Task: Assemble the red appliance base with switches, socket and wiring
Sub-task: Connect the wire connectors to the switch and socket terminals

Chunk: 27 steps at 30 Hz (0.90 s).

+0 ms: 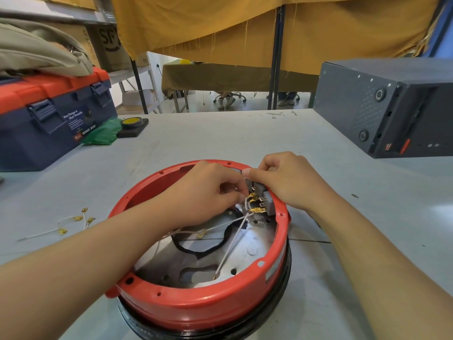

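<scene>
The left hand (208, 192) pinches a white wire (232, 239) just behind its brass terminal (252, 198); the right hand (286, 182) grips the grey switch block (270, 206) at the red base (208, 305) rim, about two o'clock. The wire looks limp and light, its terminals small and easily bent, so gripping the crimp seems best. Spare leads (73, 223) lie at nine o'clock.

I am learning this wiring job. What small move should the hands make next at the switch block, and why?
Probably push the connector home. The left hand pinches a white wire with a gold connector right at the grey switch block inside the red base, and the right hand braces the block from the rim. Whether the connector is fully seated cannot be told.
</scene>
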### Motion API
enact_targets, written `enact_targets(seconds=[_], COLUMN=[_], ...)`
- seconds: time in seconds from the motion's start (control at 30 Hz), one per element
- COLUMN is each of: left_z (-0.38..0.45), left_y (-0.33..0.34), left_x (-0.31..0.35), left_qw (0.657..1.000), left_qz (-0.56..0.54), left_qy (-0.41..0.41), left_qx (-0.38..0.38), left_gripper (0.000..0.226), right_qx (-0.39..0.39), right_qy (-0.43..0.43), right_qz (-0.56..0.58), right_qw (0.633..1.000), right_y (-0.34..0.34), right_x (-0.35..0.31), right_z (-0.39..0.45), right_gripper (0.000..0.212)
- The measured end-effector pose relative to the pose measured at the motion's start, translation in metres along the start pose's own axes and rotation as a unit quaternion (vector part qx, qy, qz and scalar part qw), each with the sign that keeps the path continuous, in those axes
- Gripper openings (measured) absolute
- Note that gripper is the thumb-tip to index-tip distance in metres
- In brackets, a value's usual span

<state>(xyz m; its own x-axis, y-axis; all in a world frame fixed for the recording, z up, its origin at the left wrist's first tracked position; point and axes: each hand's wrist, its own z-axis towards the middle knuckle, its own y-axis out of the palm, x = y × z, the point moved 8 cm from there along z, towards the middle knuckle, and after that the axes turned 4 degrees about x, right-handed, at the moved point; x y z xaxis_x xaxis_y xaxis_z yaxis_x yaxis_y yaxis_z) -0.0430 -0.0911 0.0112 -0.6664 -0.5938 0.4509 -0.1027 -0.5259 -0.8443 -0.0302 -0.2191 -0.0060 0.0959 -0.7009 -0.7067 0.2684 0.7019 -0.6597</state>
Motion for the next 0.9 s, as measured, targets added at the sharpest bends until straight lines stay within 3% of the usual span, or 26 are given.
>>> enact_targets(seconds=[0.9], left_z=[0.0009], left_y=[0.0098], left_x=[0.0059], left_qw=[0.997], left_qz=[0.07], left_qy=[0.02], left_qx=[0.001], left_gripper=[0.009], right_qx=[0.003], right_qy=[0.0], right_qz=[-0.004], right_qw=[1.0], right_y=[0.0005], right_x=[0.0005], right_z=[-0.0014], right_gripper=[0.033])
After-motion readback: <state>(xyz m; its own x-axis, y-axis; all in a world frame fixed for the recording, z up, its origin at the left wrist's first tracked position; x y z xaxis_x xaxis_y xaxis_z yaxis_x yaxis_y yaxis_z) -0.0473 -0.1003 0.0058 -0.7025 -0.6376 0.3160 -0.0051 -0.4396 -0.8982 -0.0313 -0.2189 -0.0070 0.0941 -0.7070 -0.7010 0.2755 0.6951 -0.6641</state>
